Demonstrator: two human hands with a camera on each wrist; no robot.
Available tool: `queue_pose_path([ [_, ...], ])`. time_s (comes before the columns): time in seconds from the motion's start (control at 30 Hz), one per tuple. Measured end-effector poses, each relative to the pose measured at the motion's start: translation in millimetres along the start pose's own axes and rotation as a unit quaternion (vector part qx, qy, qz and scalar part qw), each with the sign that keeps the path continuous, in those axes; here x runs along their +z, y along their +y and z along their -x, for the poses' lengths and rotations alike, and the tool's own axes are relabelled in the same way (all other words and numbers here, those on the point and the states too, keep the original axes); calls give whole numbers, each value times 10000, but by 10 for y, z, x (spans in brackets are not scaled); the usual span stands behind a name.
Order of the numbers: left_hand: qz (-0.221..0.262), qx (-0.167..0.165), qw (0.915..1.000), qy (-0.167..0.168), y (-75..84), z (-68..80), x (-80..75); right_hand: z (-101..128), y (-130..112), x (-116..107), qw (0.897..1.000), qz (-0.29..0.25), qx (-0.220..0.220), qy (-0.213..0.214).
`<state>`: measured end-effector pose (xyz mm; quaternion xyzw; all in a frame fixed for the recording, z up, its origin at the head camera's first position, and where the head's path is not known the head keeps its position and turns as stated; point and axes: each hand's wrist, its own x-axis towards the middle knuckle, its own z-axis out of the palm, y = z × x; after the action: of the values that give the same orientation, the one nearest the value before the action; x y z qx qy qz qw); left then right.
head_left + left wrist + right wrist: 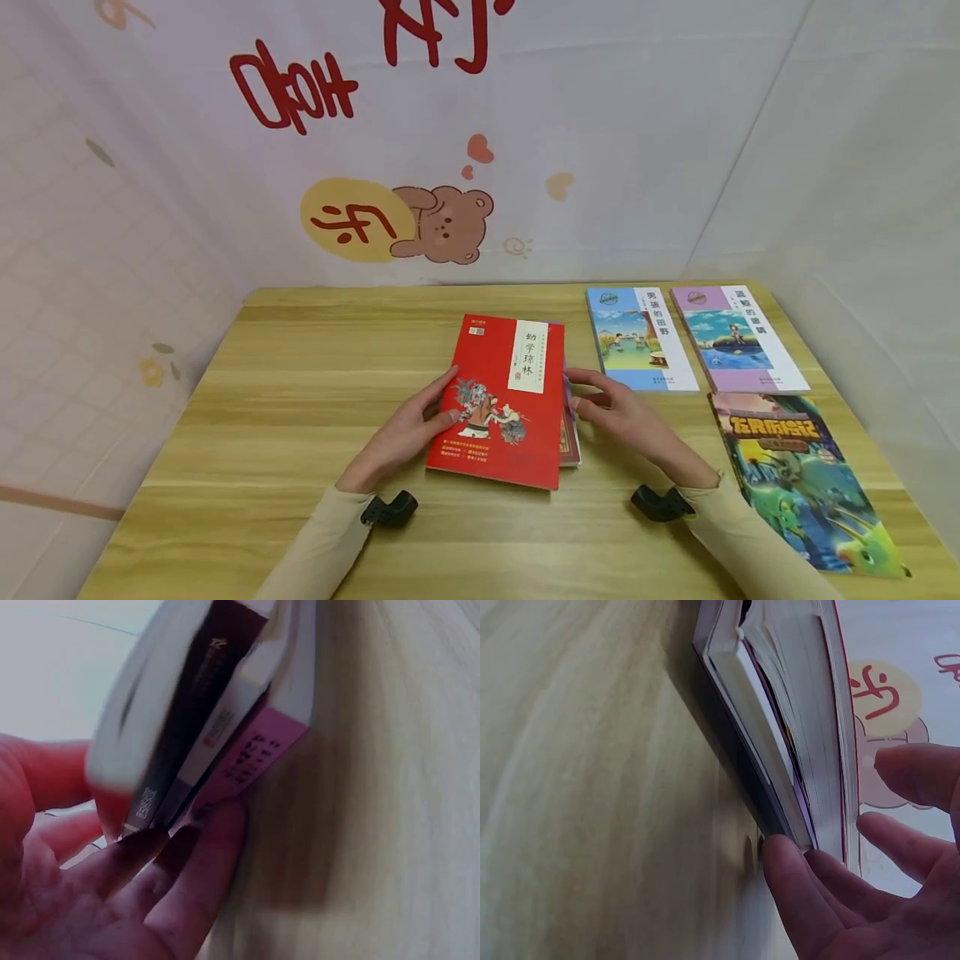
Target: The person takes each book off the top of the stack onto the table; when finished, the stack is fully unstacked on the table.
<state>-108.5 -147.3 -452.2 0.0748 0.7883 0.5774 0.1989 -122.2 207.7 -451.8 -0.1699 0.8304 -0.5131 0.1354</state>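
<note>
A stack of books (498,400) with a red one on top lies mid-counter (300,400). It is squared from both sides: left hand (408,429) at 9 o'clock, right hand (618,412) at 3 o'clock, fingers loose and touching its edges.

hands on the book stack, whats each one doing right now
Left hand: open, straight fingers against the left edge of the book stack.
Right hand: open, fingertips touching the stack's right edge.
</note>
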Motion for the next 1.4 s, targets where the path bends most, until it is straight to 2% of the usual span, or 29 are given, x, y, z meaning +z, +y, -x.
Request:
queue_pose_path([
  [0.2,865,-137,9961,48,-50,55,-80,-6,-12,41,9999,100,136,-18],
  [0.33,1168,-314,9923,278,-78,94,-119,-2,-11,59,9995,224,225,-43],
  [0.53,1521,-460,9857,555,-97,156,-180,-28,-1,75,9995,300,0,-110],
  [0.9,1829,-428,9783,872,-186,324,-343,-31,-24,91,9990,357,-156,-213],
  [1.13,1966,-380,9726,1186,-223,426,-542,-53,-40,107,9993,250,-151,-251],
  [1.4,2168,-348,9646,1461,-239,533,-824,-68,-74,124,9982,582,41,-161],
])
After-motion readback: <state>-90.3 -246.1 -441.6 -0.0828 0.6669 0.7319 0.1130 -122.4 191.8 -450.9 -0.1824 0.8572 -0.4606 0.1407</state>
